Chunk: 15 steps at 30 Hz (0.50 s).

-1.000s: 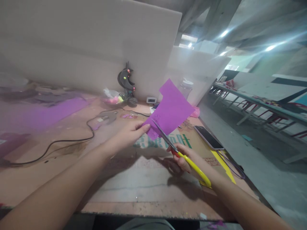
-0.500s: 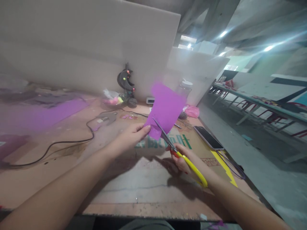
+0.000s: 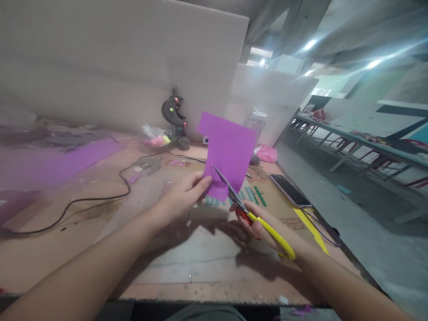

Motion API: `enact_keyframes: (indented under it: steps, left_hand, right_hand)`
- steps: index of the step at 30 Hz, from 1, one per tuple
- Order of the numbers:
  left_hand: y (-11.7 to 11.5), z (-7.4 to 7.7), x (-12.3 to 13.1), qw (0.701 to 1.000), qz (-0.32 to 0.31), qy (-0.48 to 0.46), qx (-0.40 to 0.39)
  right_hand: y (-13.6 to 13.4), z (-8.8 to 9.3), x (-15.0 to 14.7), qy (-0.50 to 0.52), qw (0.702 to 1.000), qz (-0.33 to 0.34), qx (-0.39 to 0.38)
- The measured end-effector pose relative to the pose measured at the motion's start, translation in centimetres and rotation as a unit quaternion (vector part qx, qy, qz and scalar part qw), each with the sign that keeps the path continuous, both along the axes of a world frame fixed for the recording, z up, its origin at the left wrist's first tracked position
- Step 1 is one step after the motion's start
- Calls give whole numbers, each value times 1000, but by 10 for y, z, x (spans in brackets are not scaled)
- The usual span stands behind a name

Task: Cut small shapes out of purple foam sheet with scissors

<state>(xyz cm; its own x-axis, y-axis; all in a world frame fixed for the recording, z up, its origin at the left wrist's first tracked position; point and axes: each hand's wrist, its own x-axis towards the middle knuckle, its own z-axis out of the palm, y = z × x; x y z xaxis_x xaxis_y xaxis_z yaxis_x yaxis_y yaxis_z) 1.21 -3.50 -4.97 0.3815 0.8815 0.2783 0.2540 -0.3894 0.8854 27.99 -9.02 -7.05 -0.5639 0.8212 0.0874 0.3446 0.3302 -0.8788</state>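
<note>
Over the table, a sheet of purple paper (image 3: 230, 142) stands nearly upright, its lower left corner pinched between the thumb and fingers of my left hand (image 3: 192, 189). My right hand (image 3: 252, 220) is closed around scissors with yellow and red handles (image 3: 272, 232). Their blades lie across the lower part of the sheet, the tip pointing up and left near my left thumb. A stepped notch shows along the sheet's upper left edge. Some fingers of both hands are hidden behind the paper and the handles.
A phone (image 3: 290, 190) lies at the right with a yellow strip (image 3: 312, 229) below it. A black cable (image 3: 96, 196) crosses the left side, near more purple material (image 3: 73, 162). Behind stand a black crescent ornament (image 3: 173, 109), a clear bag (image 3: 156, 137) and a lidded bottle (image 3: 258, 122).
The purple sheet has turned a little, its top swinging left and showing the notched edge more clearly. Both hands keep their hold, and the scissors have shifted only slightly.
</note>
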Motion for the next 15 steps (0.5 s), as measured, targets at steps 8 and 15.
enact_keyframes:
  steps: [8,15]
  left_hand:
    - [-1,9,-3,998,17,33,58]
    - [-3,10,-2,997,1,48,56]
  right_hand:
    - [-5,14,-10,17,998,-2,-56]
    - [-7,14,-18,41,994,-38,-97]
